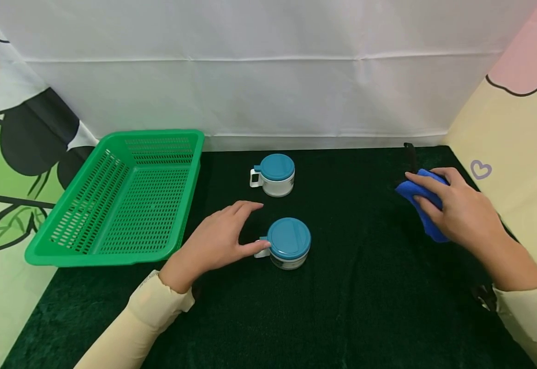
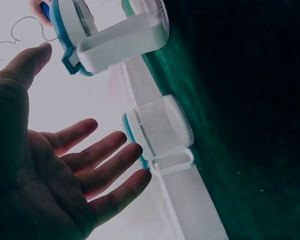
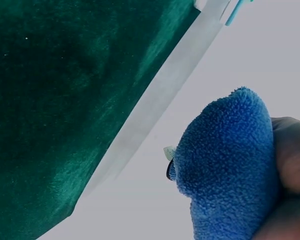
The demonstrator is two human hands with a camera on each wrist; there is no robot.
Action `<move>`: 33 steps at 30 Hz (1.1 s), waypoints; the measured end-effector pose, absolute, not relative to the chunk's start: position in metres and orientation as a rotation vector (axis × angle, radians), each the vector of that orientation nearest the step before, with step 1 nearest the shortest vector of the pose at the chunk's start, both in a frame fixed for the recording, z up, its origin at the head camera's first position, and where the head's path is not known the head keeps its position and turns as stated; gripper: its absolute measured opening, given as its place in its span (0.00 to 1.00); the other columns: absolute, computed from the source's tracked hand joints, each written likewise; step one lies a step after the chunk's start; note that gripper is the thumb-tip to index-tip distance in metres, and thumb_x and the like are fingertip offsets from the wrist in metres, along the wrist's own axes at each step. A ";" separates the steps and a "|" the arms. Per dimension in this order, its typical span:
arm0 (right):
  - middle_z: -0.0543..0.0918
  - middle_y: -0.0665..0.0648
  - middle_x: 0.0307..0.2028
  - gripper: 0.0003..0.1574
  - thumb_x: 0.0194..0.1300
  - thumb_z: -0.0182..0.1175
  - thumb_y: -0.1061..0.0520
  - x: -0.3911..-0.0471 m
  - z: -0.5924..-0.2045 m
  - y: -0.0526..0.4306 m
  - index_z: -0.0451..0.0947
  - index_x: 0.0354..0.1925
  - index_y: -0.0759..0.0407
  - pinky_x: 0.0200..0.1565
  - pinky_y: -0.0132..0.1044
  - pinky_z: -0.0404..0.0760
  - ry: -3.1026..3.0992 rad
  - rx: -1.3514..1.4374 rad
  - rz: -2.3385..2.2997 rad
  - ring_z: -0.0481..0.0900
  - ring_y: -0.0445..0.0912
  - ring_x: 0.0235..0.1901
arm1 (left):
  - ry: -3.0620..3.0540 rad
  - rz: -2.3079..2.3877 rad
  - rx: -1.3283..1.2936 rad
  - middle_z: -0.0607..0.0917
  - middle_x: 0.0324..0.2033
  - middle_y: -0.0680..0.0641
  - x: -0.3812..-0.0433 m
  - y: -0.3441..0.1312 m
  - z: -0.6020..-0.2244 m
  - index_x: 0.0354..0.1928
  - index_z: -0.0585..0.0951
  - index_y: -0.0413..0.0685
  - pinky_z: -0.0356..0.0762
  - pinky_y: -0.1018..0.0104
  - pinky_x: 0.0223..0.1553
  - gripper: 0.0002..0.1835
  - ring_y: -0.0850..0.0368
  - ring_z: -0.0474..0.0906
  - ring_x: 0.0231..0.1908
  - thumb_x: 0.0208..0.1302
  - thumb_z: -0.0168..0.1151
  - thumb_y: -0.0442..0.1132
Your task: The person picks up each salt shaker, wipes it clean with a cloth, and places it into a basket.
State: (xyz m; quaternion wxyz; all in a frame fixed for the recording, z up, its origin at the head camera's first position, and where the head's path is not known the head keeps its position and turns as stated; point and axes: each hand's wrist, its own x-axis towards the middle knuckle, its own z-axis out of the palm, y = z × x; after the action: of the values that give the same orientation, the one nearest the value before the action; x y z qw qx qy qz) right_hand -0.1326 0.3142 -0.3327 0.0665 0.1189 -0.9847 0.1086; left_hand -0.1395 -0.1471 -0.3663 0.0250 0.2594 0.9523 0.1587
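Fuzzy blue cloth (image 3: 225,160), smooth plastic green basket (image 1: 111,258)

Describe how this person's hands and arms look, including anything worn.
The left hand and right hand are bare, without gloves. The left sleeve and right sleeve are pale cream with faint peach patches, reaching the wrists. A small dark object, too unclear to identify, shows beside the right sleeve.
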 end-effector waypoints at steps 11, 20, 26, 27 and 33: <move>0.62 0.75 0.67 0.32 0.77 0.58 0.52 -0.134 -0.327 0.310 0.66 0.76 0.44 0.26 0.57 0.84 -2.937 0.389 0.325 0.79 0.72 0.40 | 2.804 0.774 0.790 0.73 0.70 0.52 -0.137 -0.152 -0.383 0.75 0.66 0.60 0.78 0.49 0.59 0.47 0.52 0.75 0.64 0.59 0.70 0.69; 0.63 0.74 0.67 0.33 0.77 0.59 0.54 -0.135 -0.324 0.307 0.67 0.75 0.45 0.28 0.60 0.84 -2.917 0.399 0.316 0.78 0.74 0.42 | 2.622 1.033 0.820 0.70 0.73 0.53 -0.138 -0.157 -0.393 0.76 0.67 0.56 0.75 0.51 0.63 0.45 0.53 0.73 0.67 0.61 0.74 0.59; 0.63 0.74 0.67 0.32 0.77 0.59 0.53 -0.136 -0.323 0.305 0.67 0.75 0.45 0.29 0.62 0.84 -2.912 0.404 0.319 0.78 0.74 0.43 | 2.567 1.054 0.800 0.71 0.73 0.53 -0.138 -0.159 -0.398 0.76 0.68 0.52 0.75 0.49 0.62 0.43 0.51 0.76 0.63 0.63 0.73 0.56; 0.63 0.74 0.67 0.32 0.77 0.59 0.54 -0.136 -0.322 0.305 0.67 0.75 0.45 0.29 0.61 0.84 -2.911 0.405 0.320 0.78 0.74 0.43 | 2.559 1.055 0.799 0.71 0.72 0.52 -0.138 -0.159 -0.398 0.76 0.68 0.52 0.75 0.49 0.63 0.42 0.51 0.76 0.63 0.63 0.73 0.56; 0.64 0.74 0.66 0.32 0.76 0.60 0.54 -0.137 -0.323 0.304 0.68 0.75 0.45 0.27 0.59 0.84 -2.897 0.428 0.316 0.79 0.71 0.40 | 2.520 1.040 0.800 0.75 0.70 0.51 -0.138 -0.159 -0.399 0.75 0.70 0.51 0.76 0.50 0.62 0.39 0.53 0.78 0.61 0.66 0.71 0.54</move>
State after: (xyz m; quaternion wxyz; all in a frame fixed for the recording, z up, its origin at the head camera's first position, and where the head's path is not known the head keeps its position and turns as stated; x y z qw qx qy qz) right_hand -0.1369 0.3037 -0.3226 0.0977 0.1446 -0.9788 0.1069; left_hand -0.1377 -0.1592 -0.3992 0.1496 0.2783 0.8770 0.3619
